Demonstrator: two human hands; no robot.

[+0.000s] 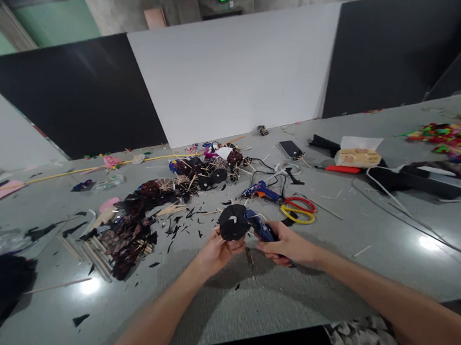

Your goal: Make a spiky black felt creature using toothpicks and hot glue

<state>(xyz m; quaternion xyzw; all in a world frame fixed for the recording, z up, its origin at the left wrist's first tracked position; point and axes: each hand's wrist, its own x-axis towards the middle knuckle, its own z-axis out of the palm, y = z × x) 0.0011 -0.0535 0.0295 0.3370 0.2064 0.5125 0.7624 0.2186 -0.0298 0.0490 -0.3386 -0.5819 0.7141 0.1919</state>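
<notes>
Near the middle of the grey table point(212, 311), my left hand point(221, 252) holds a round black disc point(233, 222) with thin wooden sticks poking out around it. A small whitish mark shows at the disc's centre. My right hand point(285, 243) is wrapped round a dark blue glue gun point(263, 230), its front end at the disc's right edge. A second blue glue gun point(266, 192) with an orange trigger lies just beyond. The undersides of the disc and the left fingertips are partly hidden.
Yellow and red-handled scissors point(298, 213) lie right of my hands. Dark fabric pieces point(126, 241), wooden sticks point(96, 258) and small stick-and-fabric pieces point(190, 182) spread left and beyond. A phone point(290, 150), a red cutter point(343, 169), a power strip point(435, 179) and cables are to the right.
</notes>
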